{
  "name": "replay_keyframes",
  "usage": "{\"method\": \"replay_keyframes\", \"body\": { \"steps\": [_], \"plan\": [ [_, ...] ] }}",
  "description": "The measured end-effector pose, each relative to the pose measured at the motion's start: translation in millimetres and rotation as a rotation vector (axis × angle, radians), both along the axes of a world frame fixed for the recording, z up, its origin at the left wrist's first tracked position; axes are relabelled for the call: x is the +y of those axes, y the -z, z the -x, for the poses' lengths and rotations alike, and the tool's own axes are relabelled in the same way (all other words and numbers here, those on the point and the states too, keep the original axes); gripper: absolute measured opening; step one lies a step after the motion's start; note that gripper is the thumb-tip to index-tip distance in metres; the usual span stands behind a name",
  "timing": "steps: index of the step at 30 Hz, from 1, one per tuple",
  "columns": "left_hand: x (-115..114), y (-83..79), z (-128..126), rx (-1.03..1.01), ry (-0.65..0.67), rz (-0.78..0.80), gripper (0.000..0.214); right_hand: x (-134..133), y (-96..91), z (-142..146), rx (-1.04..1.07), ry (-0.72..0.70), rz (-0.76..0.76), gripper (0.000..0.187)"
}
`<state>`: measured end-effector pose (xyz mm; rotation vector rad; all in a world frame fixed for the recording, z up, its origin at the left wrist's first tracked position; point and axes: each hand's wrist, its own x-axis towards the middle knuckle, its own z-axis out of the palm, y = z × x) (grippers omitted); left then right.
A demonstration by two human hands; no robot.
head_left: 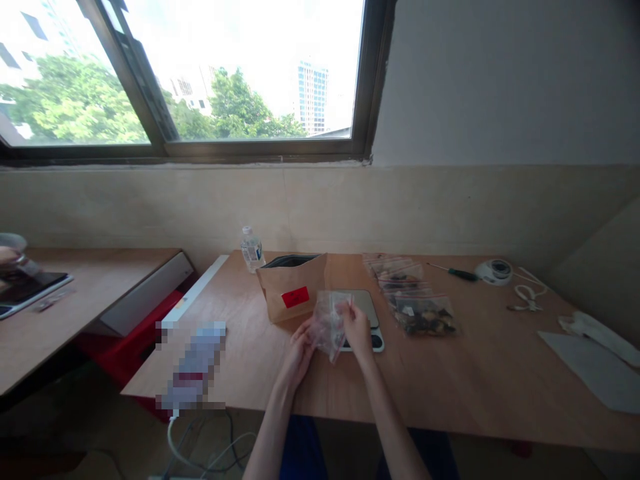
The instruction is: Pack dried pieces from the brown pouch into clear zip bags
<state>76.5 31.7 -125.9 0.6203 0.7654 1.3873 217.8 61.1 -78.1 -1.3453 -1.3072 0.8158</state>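
Observation:
A clear plastic zip bag point(327, 328) is held up between my two hands; it looks flat, with nothing I can make out inside. My left hand point(301, 347) grips its left lower side, and my right hand point(356, 323) pinches its upper right edge. Partly covered by the bag and my right hand is a kitchen scale point(369, 308) with a pale plate. Just behind my left hand stands an open brown paper pouch point(295, 293) with a red label. Right of the scale, several filled zip bags point(425, 315) lie overlapping in a row, with dark and tan pieces inside.
A water bottle point(253, 250) stands behind the pouch. At the right lie a screwdriver point(463, 274), a white dome camera point(494, 272), a coiled white cable point(528, 298) and a grey sheet point(593, 367). A blurred-out object point(195, 363) rests near the table's left edge, with cables below.

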Motion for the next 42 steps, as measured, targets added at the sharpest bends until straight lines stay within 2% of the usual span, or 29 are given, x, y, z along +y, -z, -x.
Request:
{"method": "replay_keyframes", "body": {
  "steps": [4,7,9,11,14,17,20,23,25,28,31,33,34,37,40,42],
  "plan": [
    [-12,-15.0,5,0.028,0.053,-0.015,0.041,9,-14.4,-6,0.035,0.037,0.033,0.061],
    [-16,-29.2,7,0.107,0.089,-0.024,0.041,8,-12.1,-2,0.014,0.043,0.050,0.062],
    [-14,-36.2,6,0.228,0.053,-0.008,0.039,5,-6.9,4,-0.053,0.036,0.015,0.060],
    [-7,-39.3,2,0.385,-0.067,-0.001,0.039,1,-2.0,10,-0.155,0.012,-0.050,0.055],
    [4,-37.6,-4,0.624,-0.276,-0.040,0.036,-5,2.8,19,-0.245,-0.026,-0.104,0.048],
    [9,-32.3,-5,0.789,-0.416,-0.116,0.035,-8,6.8,28,-0.223,-0.052,-0.090,0.042],
    [7,-25.7,3,0.863,-0.475,-0.163,0.035,-11,11.6,34,-0.193,-0.094,-0.069,0.039],
    [1,-17.1,20,0.952,-0.479,-0.111,0.035,-11,15.3,28,-0.235,-0.161,-0.073,0.036],
    [-4,-11.8,34,1.046,-0.454,-0.038,0.035,-9,16.4,10,-0.288,-0.157,-0.119,0.033],
    [-12,-10.5,49,1.278,-0.448,0.088,0.038,5,16.5,-41,-0.381,-0.037,-0.241,0.028],
    [-25,-20.2,46,1.575,-0.615,0.100,0.052,28,16.2,-110,-0.561,0.144,-0.348,0.026],
    [-35,-29.3,34,1.737,-0.728,0.102,0.058,43,16.4,-154,-0.713,0.217,-0.345,0.028],
    [-40,-32.8,26,1.781,-0.726,0.092,0.056,50,16.9,-173,-0.793,0.245,-0.326,0.030],
    [-49,-32.8,3,1.844,-0.549,-0.007,0.052,63,21.0,-214,-1.027,0.265,-0.185,0.034],
    [-50,-17.3,-8,1.929,-0.320,0.055,0.057,68,27.9,-235,-1.163,0.234,-0.001,0.047],
    [-46,-5.4,-4,1.956,-0.179,0.038,0.058,66,31.5,-243,-1.189,0.200,0.044,0.046]
  ]
}}
